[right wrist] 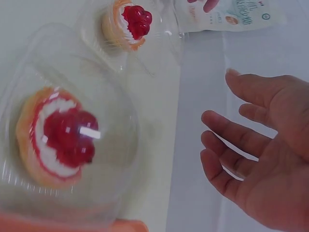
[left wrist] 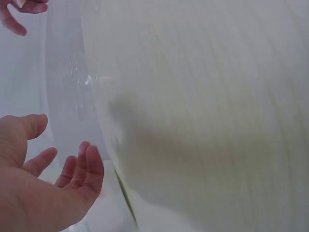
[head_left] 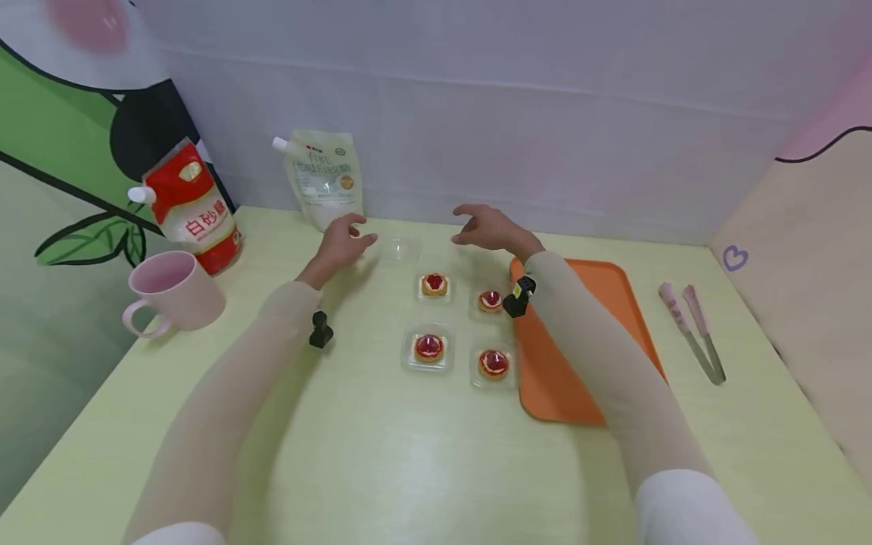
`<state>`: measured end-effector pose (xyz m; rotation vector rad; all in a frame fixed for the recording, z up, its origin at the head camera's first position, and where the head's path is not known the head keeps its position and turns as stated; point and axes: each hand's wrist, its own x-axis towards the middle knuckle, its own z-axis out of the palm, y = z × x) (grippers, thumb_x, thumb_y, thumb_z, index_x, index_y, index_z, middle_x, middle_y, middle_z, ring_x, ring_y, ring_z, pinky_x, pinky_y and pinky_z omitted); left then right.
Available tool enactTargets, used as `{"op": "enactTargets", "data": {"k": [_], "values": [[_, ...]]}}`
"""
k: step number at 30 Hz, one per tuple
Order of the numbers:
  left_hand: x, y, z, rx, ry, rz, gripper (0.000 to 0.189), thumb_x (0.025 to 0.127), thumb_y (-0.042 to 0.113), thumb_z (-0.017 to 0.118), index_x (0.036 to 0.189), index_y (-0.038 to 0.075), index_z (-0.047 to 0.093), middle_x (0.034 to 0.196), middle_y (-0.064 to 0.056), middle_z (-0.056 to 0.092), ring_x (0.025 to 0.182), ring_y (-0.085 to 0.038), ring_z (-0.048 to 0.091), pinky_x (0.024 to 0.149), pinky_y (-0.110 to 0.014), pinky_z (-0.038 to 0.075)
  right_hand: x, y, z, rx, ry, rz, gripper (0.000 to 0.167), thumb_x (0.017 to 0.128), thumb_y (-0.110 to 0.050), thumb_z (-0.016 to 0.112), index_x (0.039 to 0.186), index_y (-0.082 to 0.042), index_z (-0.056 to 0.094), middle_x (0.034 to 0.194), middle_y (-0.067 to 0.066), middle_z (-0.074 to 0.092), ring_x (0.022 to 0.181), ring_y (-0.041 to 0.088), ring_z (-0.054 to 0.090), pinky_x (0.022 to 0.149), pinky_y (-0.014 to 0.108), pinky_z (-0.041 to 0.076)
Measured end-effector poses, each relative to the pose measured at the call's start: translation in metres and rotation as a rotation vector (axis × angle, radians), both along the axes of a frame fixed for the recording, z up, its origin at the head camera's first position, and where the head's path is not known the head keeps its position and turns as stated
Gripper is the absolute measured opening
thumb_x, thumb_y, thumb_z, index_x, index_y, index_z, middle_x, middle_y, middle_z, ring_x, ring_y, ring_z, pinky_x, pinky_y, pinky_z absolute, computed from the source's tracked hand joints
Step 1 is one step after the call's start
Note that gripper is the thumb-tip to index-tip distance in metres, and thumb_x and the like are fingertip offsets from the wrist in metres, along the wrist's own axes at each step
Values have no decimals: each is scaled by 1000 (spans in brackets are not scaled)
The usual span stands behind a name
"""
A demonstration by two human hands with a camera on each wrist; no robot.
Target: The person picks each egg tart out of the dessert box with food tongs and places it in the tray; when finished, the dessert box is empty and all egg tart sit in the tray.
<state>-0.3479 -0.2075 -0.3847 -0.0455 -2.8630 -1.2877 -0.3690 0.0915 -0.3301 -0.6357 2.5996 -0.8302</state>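
Note:
In the head view my left hand (head_left: 344,242) is held over the back of the table with loosely bent fingers and nothing in them. Just right of it sits a clear plastic container piece (head_left: 400,248) without a tart. My right hand (head_left: 492,228) hovers across from it near the back wall, thumb and fingers apart, also holding nothing. Below and between the hands are several red-topped tarts in clear plastic boxes; the nearest is the back-left tart (head_left: 434,284). In the right wrist view a domed clear lid covers one tart (right wrist: 63,137).
An orange tray (head_left: 568,412) lies under my right forearm, with tongs (head_left: 696,333) farther right. At the left stand a pink mug (head_left: 179,291) and a red-and-white sugar bag (head_left: 194,208). A pale spouted pouch (head_left: 325,174) stands behind my left hand against the cloth.

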Motion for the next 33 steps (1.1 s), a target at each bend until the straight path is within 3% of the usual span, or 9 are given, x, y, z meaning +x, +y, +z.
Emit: {"op": "enactTargets", "data": {"k": [4,10,16,22,26,33], "values": [[4,12,8,-18,96,-61,52,98,23,62,142,0,49,134,-29,49,119,-41,54,100,-50,45,13,14,5,-25,48,14,65,98,-26,63,154,-10,34,131,20,63,121,33,60,103,48,47],[12,46,19,-40,124,-248,52,97,22,64,141,0,49,132,-27,49,117,-40,57,100,-48,48,30,35,6,-43,131,51,63,98,-22,64,153,-7,36,129,22,63,122,36,59,104,50,46],[21,81,25,-53,108,-449,56,93,23,70,142,3,50,135,-24,49,123,-38,54,103,-49,45,45,57,-1,-69,155,29,63,96,-21,66,151,-6,39,131,22,61,124,37,57,103,51,47],[29,113,23,-152,47,-609,67,87,27,76,145,7,48,136,-23,48,127,-35,49,107,-49,42,59,76,-14,-64,137,-28,64,95,-23,68,151,-6,40,134,22,60,128,38,54,105,53,45],[30,129,18,-240,44,-684,71,85,28,78,146,8,48,137,-19,48,128,-33,48,107,-48,41,69,83,-21,-57,115,-30,65,95,-23,68,150,-6,39,135,21,59,129,37,53,103,53,47],[32,150,14,-393,29,-754,76,80,35,82,145,9,51,137,-16,51,128,-30,51,104,-52,36,84,90,-31,-70,90,-27,64,93,-17,69,150,-7,41,136,19,58,130,35,52,101,52,48]]}}
